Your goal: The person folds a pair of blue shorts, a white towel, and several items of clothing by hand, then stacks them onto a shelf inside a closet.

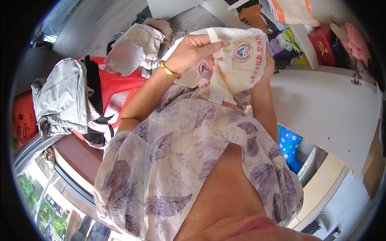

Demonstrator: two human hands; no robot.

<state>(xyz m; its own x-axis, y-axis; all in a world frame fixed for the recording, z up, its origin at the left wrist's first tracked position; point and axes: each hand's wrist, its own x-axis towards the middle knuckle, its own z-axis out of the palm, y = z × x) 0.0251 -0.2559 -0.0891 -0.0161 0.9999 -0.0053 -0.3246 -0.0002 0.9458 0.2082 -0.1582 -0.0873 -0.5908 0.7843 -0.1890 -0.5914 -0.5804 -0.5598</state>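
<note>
Pinching a flat cream strap [213, 35] of cream, red-printed cloth [250, 69] with left hand [201, 49] at twelve — holding the cloth's edge with right hand [268, 71] at one o'clock.

Two hands [197, 48] [266, 72], one cream cloth [233, 76], two emblems [242, 52] [203, 69], one bracelet [170, 70].

You are angling your left forearm [146, 96] inward, your left grip [197, 49] pinching between thumb and forefinger; your right forearm [264, 105] is pointing forward, your right grip [267, 69] partly hiding.
</note>
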